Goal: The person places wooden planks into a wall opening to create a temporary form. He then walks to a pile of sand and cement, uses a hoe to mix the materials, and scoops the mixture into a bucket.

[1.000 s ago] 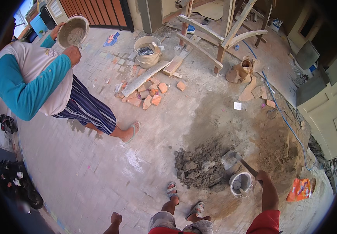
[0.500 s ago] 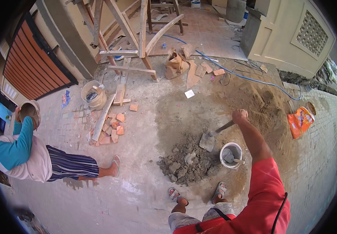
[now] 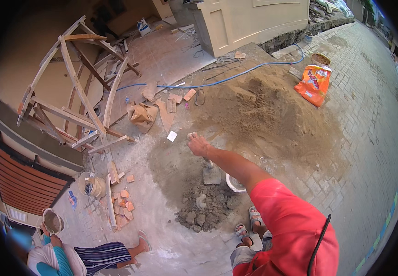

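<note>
My right hand [image 3: 200,145] is closed round the upper end of a shovel handle [image 3: 208,162], with the arm reaching across from the lower right. Below it, the shovel's square blade [image 3: 212,176] stands at the far edge of a heap of grey, lumpy mortar [image 3: 203,207]. My forearm partly covers a white bucket [image 3: 234,185] to the right of the heap. No part of my left hand is visible.
At lower left another person [image 3: 65,255] holds a bucket [image 3: 53,221]. Beside them lie broken bricks [image 3: 123,207] and a beige bucket [image 3: 92,185]. A sand pile [image 3: 272,110], blue hose [image 3: 235,79], orange bag [image 3: 314,86] and wooden trestle [image 3: 79,87] stand beyond.
My view has turned toward the right. My right hand has swung left with the shovel handle, which now stands more upright. The other person has lowered their bucket.
</note>
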A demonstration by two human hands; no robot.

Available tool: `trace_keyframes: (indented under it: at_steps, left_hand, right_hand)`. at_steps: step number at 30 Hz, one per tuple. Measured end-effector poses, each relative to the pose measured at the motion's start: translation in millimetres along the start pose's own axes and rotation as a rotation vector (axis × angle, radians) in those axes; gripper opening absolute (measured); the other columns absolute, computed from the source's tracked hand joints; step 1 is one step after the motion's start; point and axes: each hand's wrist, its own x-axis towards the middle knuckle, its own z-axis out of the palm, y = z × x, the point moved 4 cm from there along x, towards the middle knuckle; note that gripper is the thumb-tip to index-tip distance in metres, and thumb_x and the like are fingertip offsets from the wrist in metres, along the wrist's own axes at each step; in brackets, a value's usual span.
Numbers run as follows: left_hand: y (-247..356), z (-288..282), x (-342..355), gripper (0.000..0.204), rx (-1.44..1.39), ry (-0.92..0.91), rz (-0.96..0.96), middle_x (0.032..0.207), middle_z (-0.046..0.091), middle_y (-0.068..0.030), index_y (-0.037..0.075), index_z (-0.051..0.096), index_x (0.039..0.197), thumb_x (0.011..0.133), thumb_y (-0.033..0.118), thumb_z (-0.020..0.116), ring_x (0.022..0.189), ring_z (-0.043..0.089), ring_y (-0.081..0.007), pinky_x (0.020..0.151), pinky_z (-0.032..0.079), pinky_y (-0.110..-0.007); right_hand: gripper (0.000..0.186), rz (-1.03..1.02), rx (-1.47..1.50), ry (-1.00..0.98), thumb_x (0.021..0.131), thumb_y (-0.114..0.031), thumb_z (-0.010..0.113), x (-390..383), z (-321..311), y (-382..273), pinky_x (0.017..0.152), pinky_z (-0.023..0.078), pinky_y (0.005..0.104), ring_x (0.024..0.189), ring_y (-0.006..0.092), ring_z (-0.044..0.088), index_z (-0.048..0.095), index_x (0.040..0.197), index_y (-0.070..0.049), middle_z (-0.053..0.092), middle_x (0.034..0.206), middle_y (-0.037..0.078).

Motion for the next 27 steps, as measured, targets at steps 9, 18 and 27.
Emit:
trace_keyframes:
  at_steps: [9,18,27]
  left_hand:
    - [61,47,13,0.011,0.137,-0.070,-0.018,0.078,0.065,-0.0066,0.008,0.059,0.088,0.082,0.016,0.054,0.059,0.061,-0.0180,0.053,0.048,-0.031]
    - [178,185,6,0.011,0.329,-0.131,-0.062,0.077,0.065,-0.0058,0.008,0.059,0.089,0.083,0.016,0.054,0.057,0.061,-0.0168,0.052,0.048,-0.030]
    - [381,478,-69,0.013,0.356,-0.486,0.172,0.080,0.064,-0.0081,0.004,0.062,0.083,0.083,0.012,0.052,0.060,0.060,-0.0166,0.055,0.048,-0.029]
  right_hand:
    - [0.035,0.533,0.327,-0.737,0.073,-0.031,0.053,-474,90,126,0.073,0.051,0.0440,0.084,0.0359,0.062,0.066,0.087,-0.002,0.064,0.085,0.021]
    - [0.025,1.752,0.314,-0.423,0.068,-0.021,0.060,-957,-4,267,0.073,0.050,0.0400,0.086,0.0373,0.061,0.066,0.077,0.002,0.062,0.085,0.025]
    - [0.035,1.510,0.602,-0.127,0.078,-0.025,0.052,-942,-60,473,0.073,0.045,0.0483,0.083,0.0431,0.059,0.059,0.077,0.010,0.056,0.082,0.033]
